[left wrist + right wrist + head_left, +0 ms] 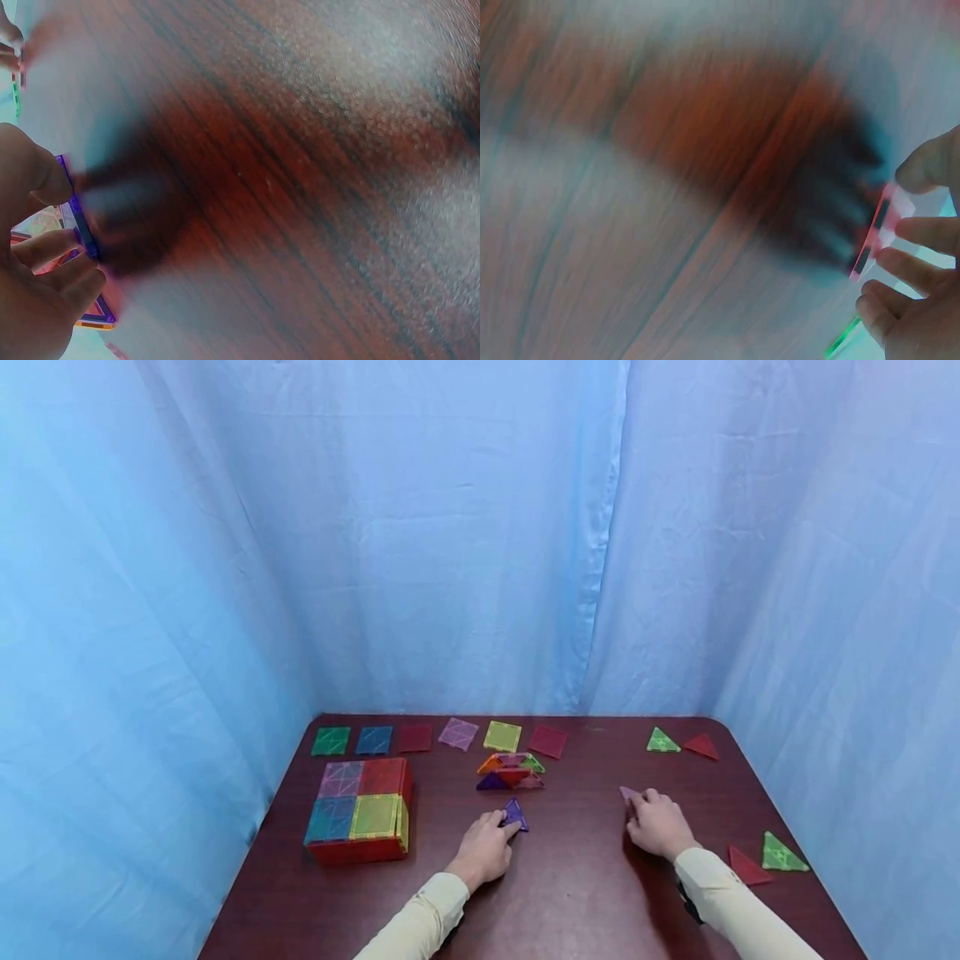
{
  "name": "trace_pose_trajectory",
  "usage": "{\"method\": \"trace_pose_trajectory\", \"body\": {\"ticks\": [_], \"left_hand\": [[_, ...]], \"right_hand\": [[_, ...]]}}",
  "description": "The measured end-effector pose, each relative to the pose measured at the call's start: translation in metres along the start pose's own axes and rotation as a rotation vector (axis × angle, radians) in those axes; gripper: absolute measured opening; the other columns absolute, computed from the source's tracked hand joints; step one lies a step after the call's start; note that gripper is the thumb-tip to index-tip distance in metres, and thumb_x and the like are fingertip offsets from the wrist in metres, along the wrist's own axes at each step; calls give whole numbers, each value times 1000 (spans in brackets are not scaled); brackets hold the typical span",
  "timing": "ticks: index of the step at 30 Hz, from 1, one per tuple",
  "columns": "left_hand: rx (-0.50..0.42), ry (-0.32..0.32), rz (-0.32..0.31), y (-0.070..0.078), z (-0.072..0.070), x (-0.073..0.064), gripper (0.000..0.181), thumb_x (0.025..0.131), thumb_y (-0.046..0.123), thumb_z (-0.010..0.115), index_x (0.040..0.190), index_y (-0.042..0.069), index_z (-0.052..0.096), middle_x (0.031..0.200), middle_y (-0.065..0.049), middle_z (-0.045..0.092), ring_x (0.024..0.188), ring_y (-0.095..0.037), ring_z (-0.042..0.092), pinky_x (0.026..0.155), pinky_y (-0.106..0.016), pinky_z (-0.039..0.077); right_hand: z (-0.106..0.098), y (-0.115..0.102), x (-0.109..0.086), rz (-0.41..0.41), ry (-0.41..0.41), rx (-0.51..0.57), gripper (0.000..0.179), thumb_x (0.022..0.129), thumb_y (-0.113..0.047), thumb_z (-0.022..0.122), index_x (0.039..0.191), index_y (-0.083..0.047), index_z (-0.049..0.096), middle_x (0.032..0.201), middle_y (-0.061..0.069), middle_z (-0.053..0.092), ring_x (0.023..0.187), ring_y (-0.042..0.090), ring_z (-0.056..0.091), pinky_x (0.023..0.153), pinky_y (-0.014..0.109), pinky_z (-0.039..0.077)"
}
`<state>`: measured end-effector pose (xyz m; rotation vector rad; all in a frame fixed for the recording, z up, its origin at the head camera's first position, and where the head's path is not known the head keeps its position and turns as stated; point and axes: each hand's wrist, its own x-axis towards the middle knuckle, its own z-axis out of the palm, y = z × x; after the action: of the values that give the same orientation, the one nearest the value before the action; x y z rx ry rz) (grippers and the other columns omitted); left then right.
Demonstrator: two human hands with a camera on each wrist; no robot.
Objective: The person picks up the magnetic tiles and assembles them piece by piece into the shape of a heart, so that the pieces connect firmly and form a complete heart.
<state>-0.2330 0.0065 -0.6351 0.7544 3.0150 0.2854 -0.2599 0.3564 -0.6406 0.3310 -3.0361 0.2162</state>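
Over the desk (570,902), the left hand (480,850) pinched a purple triangle (515,811) between slightly parted fingers; the right hand (662,824) likewise pinched a pink triangle (627,793). Both seemed light, stiff, slick, best held by edges.

A see-through purple triangle (517,812) with a darker rim sits point-away at the table's middle, pinched by the left hand (482,848). A see-through pink triangle (626,793), partly covered, lies well apart to its right, pinched by the right hand (662,825).
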Motion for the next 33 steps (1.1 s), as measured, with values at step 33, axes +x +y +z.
{"method": "trace_pose_trajectory", "body": {"ticks": [33], "left_hand": [[114,34,83,-2,3,0,43,92,21,66,135,19,66,138,-9,59,128,-26,56,108,-37,47]], "right_hand": [[27,-145,10,-378,-97,203,61,86,-19,71,141,2,56,144,25,53,135,45,49,102,62,46]]}}
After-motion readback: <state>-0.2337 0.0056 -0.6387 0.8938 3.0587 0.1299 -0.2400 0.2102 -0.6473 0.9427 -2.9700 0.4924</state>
